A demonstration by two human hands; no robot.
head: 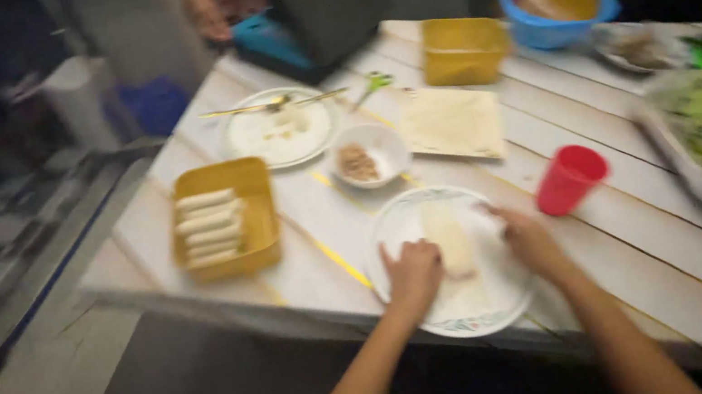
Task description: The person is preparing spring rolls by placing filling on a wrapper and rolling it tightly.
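— Two hands at one roll?
— Yes. On the pale surface [619,278], the white plate [392,228] carries a pale wrapper roll [450,240]. Left hand [414,272] curls against it; right hand [529,240] rests half-open at its edge.
— Handling?
— Probably soft, light, tearable; best cradled along both sides.

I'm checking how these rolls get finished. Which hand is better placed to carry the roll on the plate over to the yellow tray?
Probably the left hand: it rests against the roll on the plate, and the yellow tray lies on that side.
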